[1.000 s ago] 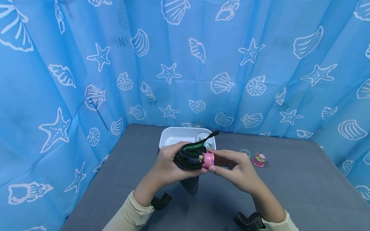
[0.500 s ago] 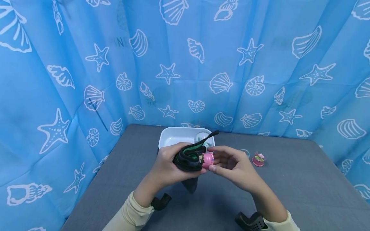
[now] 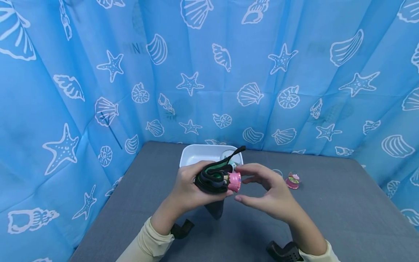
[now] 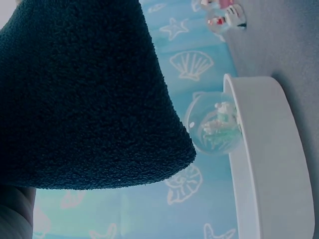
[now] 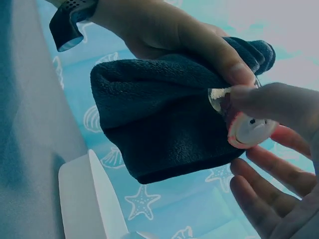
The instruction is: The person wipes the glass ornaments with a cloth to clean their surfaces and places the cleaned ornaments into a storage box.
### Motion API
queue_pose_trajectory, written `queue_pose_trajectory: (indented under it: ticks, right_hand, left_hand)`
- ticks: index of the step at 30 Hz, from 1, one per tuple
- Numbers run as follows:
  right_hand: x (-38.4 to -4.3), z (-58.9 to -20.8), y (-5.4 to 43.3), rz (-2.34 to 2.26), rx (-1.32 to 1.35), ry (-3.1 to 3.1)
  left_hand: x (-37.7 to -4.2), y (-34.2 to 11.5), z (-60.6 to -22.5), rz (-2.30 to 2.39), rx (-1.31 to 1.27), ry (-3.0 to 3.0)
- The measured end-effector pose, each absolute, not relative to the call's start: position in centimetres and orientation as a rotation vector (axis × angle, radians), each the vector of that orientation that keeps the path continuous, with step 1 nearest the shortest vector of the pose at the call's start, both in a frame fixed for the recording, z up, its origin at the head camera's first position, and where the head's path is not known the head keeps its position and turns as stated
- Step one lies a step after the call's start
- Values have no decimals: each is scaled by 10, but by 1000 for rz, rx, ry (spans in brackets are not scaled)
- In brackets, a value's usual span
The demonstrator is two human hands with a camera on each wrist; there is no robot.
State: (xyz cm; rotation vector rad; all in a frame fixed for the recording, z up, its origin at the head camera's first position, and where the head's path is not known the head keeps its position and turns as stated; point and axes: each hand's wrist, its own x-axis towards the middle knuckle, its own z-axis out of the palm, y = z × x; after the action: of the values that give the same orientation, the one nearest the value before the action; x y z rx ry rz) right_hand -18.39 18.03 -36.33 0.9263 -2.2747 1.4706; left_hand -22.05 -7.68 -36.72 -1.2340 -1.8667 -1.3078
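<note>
Cloth (image 3: pixel 211 183) bunched against the pink globe (image 3: pixel 234 182) is held above the bench (image 3: pixel 327 207) by your left hand (image 3: pixel 189 183), fingers curled round it, seemingly for steadiness, while your right hand (image 3: pixel 270 185) waits beside, fingers parted, holding nothing.

Dial centre = cloth (image 3: pixel 209 181), above table (image 3: pixel 327 207). Left hand (image 3: pixel 188 185) at 9, wrapped round cloth. Held globe (image 3: pixel 234 182) at 3, one end in the folds; right hand (image 3: pixel 270 187) farther out at 3. Tray (image 3: pixel 193 154) at 12, behind cloth; tray globe (image 4: pixel 219 127) in its 3 o'clock end. Half-hidden globe (image 3: pixel 279 172), then outer globe (image 3: pixel 292 181), on table at 3. Curtain (image 3: pixel 209 87) at 12, behind tray.
</note>
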Motion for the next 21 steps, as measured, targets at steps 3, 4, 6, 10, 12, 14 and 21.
queue_pose_trajectory:
  ticks: [3,4,6,10,12,14,21]
  right_hand:
    - [-182,-362,178,1465,938,-2256]
    - [-182,-362,177,1469,941,-2246]
    - [-181,-362,176,1466,952,-2218]
    - [-181,-362,175,1452,970,-2175]
    - [-181,-362,175,1447,971,-2179]
    - [-180,-361,176,1448,975,-2188]
    - [-180,-360,176,1478,991,-2186]
  left_hand:
    - [-220,-77,-367,-1308,-1228,-1864]
    - [-220,-77,-367,-1310,-1228,-1864]
    - [-220,-77,-367,-1311,-1227,-1865]
    - [-220,-77,-367,-1316,-1225,-1867]
    - [-220,-77,-367,-1316,-1222,-1870]
    - [-219,-77,-366,-1317,-1225,-1876]
    - [-218,-77,-366,-1330,-1241,-1914]
